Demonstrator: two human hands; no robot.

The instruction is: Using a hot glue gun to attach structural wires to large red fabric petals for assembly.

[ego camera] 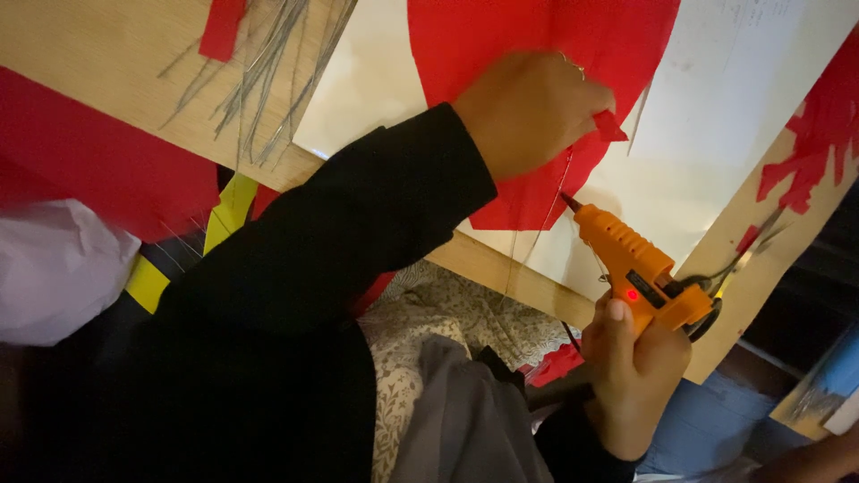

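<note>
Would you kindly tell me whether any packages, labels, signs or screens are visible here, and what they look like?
White sheet: top right on the board, faint pencil marks, too faint to make out.
Printed item: bottom right edge, blue and yellow, partly cut off.
No screens or signs visible.
</note>
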